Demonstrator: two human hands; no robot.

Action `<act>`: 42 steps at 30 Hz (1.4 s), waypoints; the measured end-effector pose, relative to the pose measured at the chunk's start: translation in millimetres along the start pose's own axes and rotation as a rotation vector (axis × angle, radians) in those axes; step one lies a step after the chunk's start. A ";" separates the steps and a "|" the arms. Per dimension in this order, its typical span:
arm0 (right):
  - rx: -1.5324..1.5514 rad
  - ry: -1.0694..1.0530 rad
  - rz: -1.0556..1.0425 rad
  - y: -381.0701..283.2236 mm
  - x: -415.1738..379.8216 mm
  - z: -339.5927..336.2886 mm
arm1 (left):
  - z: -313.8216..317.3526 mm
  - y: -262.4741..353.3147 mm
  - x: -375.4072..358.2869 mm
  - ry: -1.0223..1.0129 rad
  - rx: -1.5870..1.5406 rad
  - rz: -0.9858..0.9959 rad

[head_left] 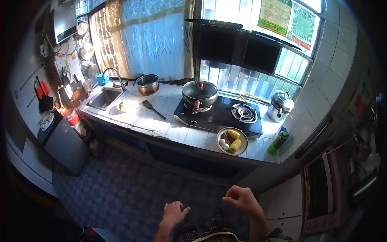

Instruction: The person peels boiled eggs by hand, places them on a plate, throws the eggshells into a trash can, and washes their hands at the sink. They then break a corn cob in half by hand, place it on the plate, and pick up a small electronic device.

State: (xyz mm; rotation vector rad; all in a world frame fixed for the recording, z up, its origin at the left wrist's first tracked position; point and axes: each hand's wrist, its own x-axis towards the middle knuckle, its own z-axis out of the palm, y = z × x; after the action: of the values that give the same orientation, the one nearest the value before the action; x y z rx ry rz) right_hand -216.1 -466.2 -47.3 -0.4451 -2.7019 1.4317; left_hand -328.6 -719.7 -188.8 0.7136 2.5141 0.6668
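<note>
My left hand [174, 213] hovers in front of my body over the floor, holding nothing, with its thumb apart from the loosely bent fingers. To its right is my right hand [243, 200], its fingers curled in toward the thumb and no object showing in it. Both hands are away from the counter and touch nothing I can see. Nearest to the right hand, on the counter edge, a plate [244, 150] holds corn [235, 146], eggs [226, 147] and some dark reddish-brown pieces of food.
A lidded pan [200, 95] sits on the left burner of the gas stove [217, 119]. Along the counter are a spatula [153, 109], a pot [148, 85], a sink [105, 99], a lidded metal pot [281, 106] and a green bottle [278, 142]. An oven [322, 191] stands at right.
</note>
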 end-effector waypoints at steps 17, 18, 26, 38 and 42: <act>-0.003 0.363 0.271 261.8 199.0 -105.5 | 30.7 103.3 153.8 0.063 0.080 0.054; -0.004 0.349 0.271 283.0 216.1 -99.4 | 32.6 110.2 159.6 0.063 0.076 0.041; 0.853 0.039 0.742 377.7 275.2 -72.9 | 39.8 118.8 164.1 0.042 0.116 -0.047; 1.002 0.205 0.655 396.3 268.8 -18.1 | 35.2 98.8 164.8 0.125 0.102 -0.116; 1.007 0.206 0.697 355.2 259.2 19.9 | 18.3 69.7 171.3 0.092 0.051 -0.166</act>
State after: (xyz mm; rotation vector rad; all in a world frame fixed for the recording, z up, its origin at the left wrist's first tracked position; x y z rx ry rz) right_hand -386.8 -222.6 -371.8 -1.3477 -1.3719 2.4277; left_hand -425.6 -562.9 -212.1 0.4940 2.6472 0.5911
